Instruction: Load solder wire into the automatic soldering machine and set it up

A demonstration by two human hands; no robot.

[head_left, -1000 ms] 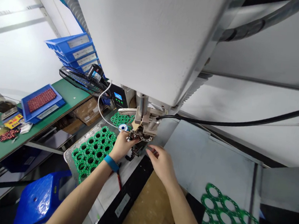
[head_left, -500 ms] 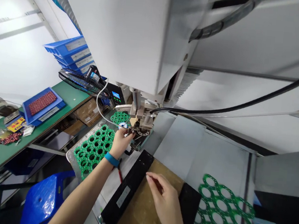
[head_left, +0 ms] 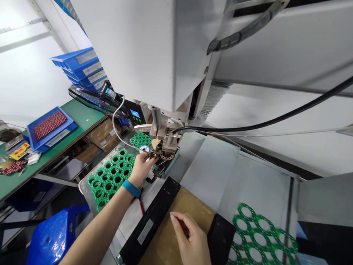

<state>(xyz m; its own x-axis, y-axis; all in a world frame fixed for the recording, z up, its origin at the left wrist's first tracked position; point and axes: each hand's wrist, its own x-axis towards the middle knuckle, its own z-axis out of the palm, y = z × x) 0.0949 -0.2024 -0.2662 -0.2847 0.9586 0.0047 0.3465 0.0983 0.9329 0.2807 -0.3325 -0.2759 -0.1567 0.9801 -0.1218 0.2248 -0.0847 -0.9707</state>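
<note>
My left hand (head_left: 141, 168), with a blue band on the wrist, reaches to the metal head (head_left: 167, 146) of the machine. Its fingers are pinched at the head's lower left side, and what they grip is too small to make out. Over the tan plate (head_left: 165, 248) between two black bars, my right hand (head_left: 189, 238) hovers with thumb and fingertips pressed together; anything between them is hidden. Left of my left hand lies a green ring-patterned board (head_left: 109, 178). Another such board (head_left: 262, 249) lies at the right.
A blue tray of red parts (head_left: 50, 125) sits on the green table (head_left: 81, 111), near a black fan (head_left: 95, 99) and stacked blue bins (head_left: 83, 67). A black cable (head_left: 258, 126) crosses at right. A blue stool (head_left: 50, 237) stands lower left.
The view has shifted slightly, so the machine appears a little further left. Both hands keep nearly the same pose and place.
</note>
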